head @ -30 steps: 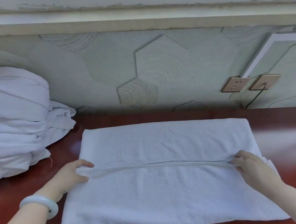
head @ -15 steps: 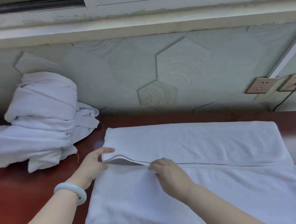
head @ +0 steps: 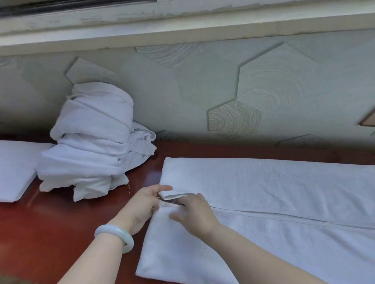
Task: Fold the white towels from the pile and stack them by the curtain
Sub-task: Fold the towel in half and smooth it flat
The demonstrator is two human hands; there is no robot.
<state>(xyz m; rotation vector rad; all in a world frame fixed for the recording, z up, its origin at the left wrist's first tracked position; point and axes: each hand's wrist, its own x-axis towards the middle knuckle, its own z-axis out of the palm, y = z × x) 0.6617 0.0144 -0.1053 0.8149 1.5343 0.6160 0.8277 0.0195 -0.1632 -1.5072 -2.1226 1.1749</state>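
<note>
The white towel [head: 278, 192] lies flat on the table [head: 53, 232], long axis running rightward from the hands. The left hand [head: 142, 209] pinches the flap's corner at its left end; the right hand [head: 194, 214], just beside, curls its fingers onto the same hem.

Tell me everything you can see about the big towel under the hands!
The towel is white and looks fluffy, like terry cloth. It lies flat on the red-brown table, long from left to right, and runs out of the picture at the right. A hemmed edge runs along its middle, where a layer is folded over. At the left end the left hand pinches that edge and lifts its corner a little. The right hand curls its fingers into the fold beside it.
</note>
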